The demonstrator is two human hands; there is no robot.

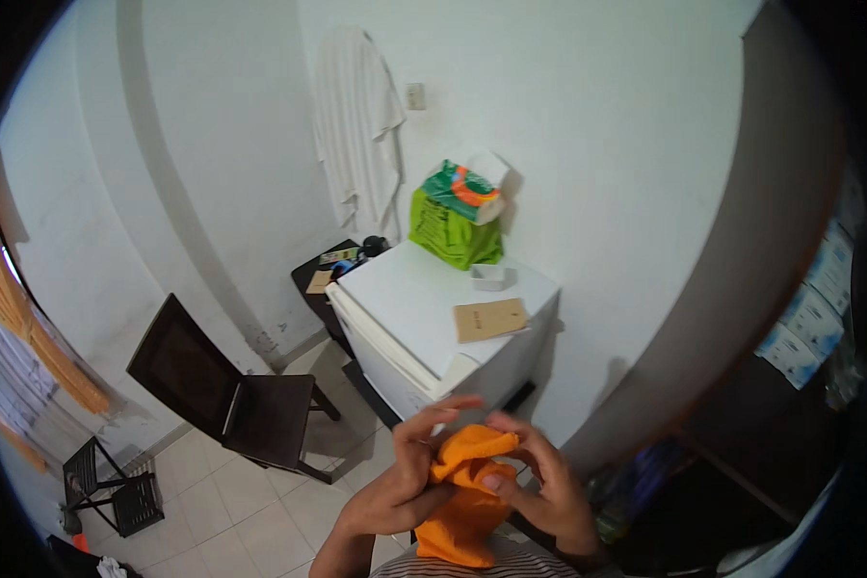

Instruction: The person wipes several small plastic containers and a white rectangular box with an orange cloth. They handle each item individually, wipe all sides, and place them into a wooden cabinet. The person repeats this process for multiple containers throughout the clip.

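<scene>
Close to my body I hold a bright orange cloth with a soft, towel-like surface, bunched up at its top. My left hand grips its left side, the index finger raised. On the right, my right hand pinches the folded upper part between thumb and fingers. The lower end of the cloth hangs in front of a striped garment. Just beyond my hands stands a small white refrigerator. A brown card or booklet and a small white square dish lie on its top.
A green bag with a packet on it sits at the refrigerator's back. To the left are a dark wooden chair and a small folding chair. A white cloth hangs on the wall. Several boxes are stacked at right.
</scene>
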